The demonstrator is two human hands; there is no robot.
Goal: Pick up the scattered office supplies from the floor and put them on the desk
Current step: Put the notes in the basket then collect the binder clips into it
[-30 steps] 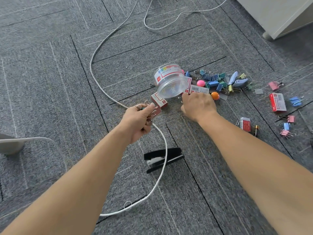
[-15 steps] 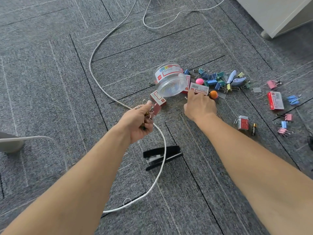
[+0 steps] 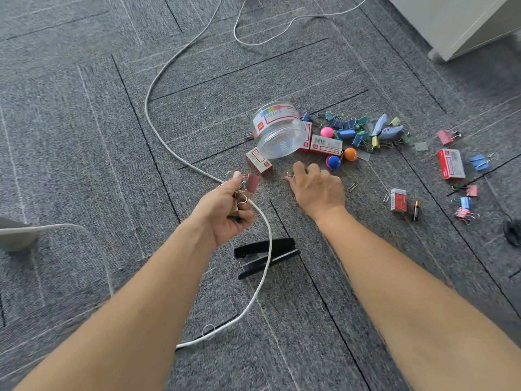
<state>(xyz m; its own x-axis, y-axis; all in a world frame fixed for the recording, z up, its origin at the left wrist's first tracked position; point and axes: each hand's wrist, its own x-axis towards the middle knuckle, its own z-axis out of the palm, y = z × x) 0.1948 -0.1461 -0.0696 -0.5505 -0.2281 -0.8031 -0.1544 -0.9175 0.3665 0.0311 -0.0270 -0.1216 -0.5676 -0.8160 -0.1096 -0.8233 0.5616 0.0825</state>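
Observation:
My left hand (image 3: 225, 210) grips a bunch of binder clips, a pink one (image 3: 253, 182) sticking out on top. My right hand (image 3: 317, 189) hovers just to its right with fingers curled, pinching a small metal clip (image 3: 290, 174) at the fingertips. Ahead on the carpet a clear plastic jar (image 3: 277, 131) lies on its side among red staple boxes (image 3: 258, 162). Pink (image 3: 327, 132), orange (image 3: 350, 154) and blue (image 3: 333, 162) balls and a heap of coloured binder clips (image 3: 355, 131) lie right of the jar.
A black stapler (image 3: 266, 256) lies under a white cable (image 3: 265, 230) near my left wrist. More staple boxes (image 3: 451, 164), a battery (image 3: 416, 210) and loose clips (image 3: 465, 204) scatter to the right. A white cabinet (image 3: 456, 21) stands top right.
My right hand has pulled back from the staple boxes toward me, uncovering the blue ball. It now pinches a small clip. My left hand keeps its clips and has barely moved.

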